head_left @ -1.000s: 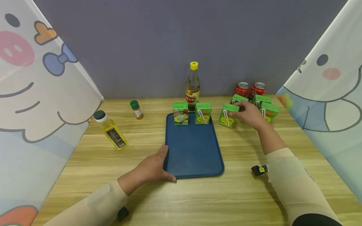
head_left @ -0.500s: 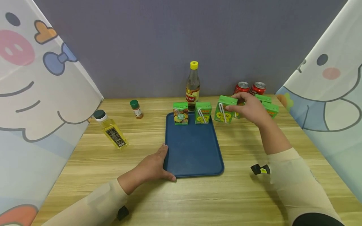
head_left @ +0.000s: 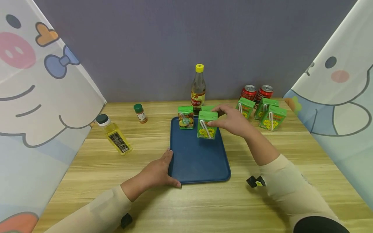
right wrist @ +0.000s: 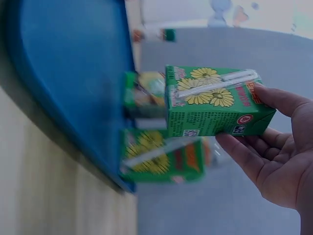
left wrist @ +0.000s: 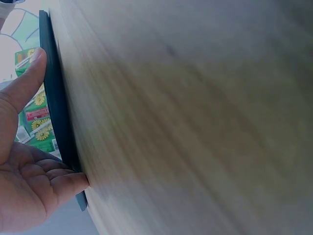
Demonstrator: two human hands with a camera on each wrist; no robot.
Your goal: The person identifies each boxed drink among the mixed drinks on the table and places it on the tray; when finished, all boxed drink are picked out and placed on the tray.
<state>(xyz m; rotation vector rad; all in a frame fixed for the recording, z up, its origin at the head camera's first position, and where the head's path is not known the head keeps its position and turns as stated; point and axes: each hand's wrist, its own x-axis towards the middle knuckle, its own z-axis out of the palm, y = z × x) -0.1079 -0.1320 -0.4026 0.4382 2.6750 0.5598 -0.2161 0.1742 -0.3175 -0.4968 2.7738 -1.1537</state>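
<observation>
My right hand (head_left: 231,121) pinches a green drink carton (head_left: 207,129) by its upper end, thumb on one side and fingers on the other. The carton has yellow flowers and a white straw and hangs over the blue tray (head_left: 199,158). In the right wrist view its bottom end (right wrist: 177,107) points toward the tray. Behind it stands a similar carton (head_left: 208,108), mostly hidden in the head view. To its left on the tray is a carton with a browner print (head_left: 186,118). My left hand (head_left: 155,173) rests against the tray's front left corner, fingers extended along the edge.
Several green cartons (head_left: 272,119) stand at the back right, with two red cans (head_left: 264,93) behind. A yellow-capped bottle (head_left: 198,90) stands behind the tray. At the left are an oil bottle (head_left: 117,137) and a green-capped spice jar (head_left: 141,114).
My right hand has lifted the drink carton from the group at the right and carried it left over the tray. The left hand has stayed at the tray corner.
</observation>
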